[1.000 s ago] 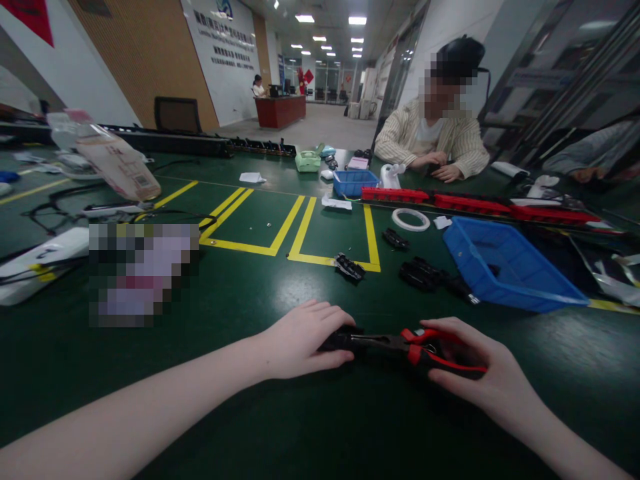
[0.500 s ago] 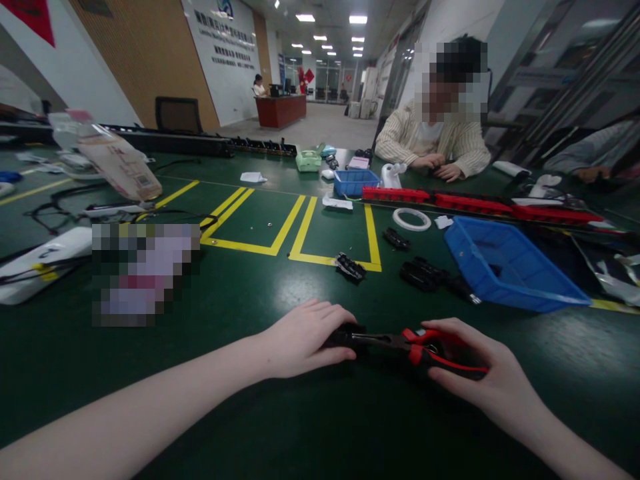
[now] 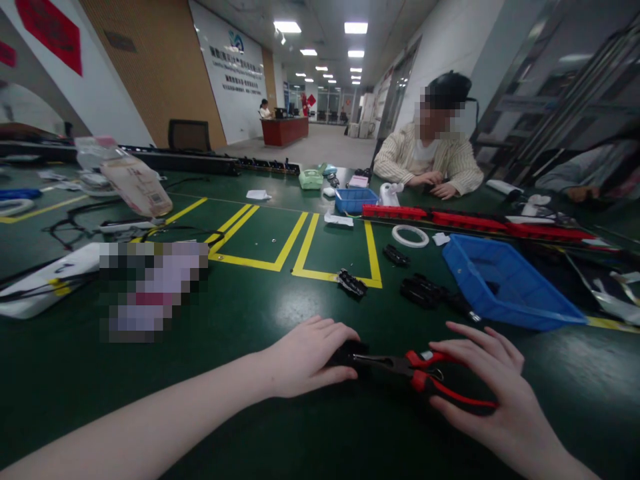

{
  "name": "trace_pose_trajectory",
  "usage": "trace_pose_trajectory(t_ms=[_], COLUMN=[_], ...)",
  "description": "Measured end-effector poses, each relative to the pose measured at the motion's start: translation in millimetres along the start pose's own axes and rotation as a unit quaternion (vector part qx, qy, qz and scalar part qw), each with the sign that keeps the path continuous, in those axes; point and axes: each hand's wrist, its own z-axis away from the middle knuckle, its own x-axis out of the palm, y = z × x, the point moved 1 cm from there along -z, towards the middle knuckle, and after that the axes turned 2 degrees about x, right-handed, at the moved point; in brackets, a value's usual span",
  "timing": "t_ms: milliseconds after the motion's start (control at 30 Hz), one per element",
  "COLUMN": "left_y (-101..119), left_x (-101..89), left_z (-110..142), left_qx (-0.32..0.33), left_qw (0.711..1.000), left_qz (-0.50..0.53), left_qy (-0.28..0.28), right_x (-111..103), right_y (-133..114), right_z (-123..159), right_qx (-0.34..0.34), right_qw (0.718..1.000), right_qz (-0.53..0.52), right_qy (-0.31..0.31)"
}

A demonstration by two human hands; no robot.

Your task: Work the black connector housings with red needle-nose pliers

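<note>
My left hand [image 3: 313,353] is closed around a small black plastic part [image 3: 345,352], most of it hidden under the fingers. The jaws of red-and-black long-nose pliers [image 3: 417,372] meet this part at its right end. My right hand [image 3: 500,383] has the plier handles, which are spread apart, between thumb and fingers. Some of its other fingers are lifted off the grip. Beyond my hands on the green table lie black plastic parts: a ridged one [image 3: 351,283], a smaller one [image 3: 396,255] and a larger dark one [image 3: 423,291].
A blue bin [image 3: 520,313] stands to the right, near a white tape ring [image 3: 410,235] and a red strip [image 3: 465,222]. Leftward are a plastic bottle [image 3: 135,180], cables and a blurred purple item [image 3: 160,287]. A person [image 3: 430,153] sits across the table.
The fingers of my right hand have loosened and stretched out, and the plier handles look wider apart. My left hand keeps its hold. The view has tilted up slightly.
</note>
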Motion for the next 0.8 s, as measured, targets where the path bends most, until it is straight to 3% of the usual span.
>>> trace_pose_trajectory(t_ms=[300,567,800], left_y=[-1,3,1], left_x=[2.5,-1.2,-3.3], left_z=[1,0,2], left_qx=[-0.010,-0.011,-0.014], left_qw=[1.000,1.000,1.000], left_qz=[-0.012,0.000,0.011], left_qy=[0.013,0.006,0.023], right_x=[1,5,5], right_y=[-5,4,25], right_z=[2,-2,3], right_qx=[-0.029,-0.006,-0.069], right_qw=[0.999,0.999,0.996], right_qz=[0.010,-0.025,0.039], right_qy=[0.035,0.026,0.034])
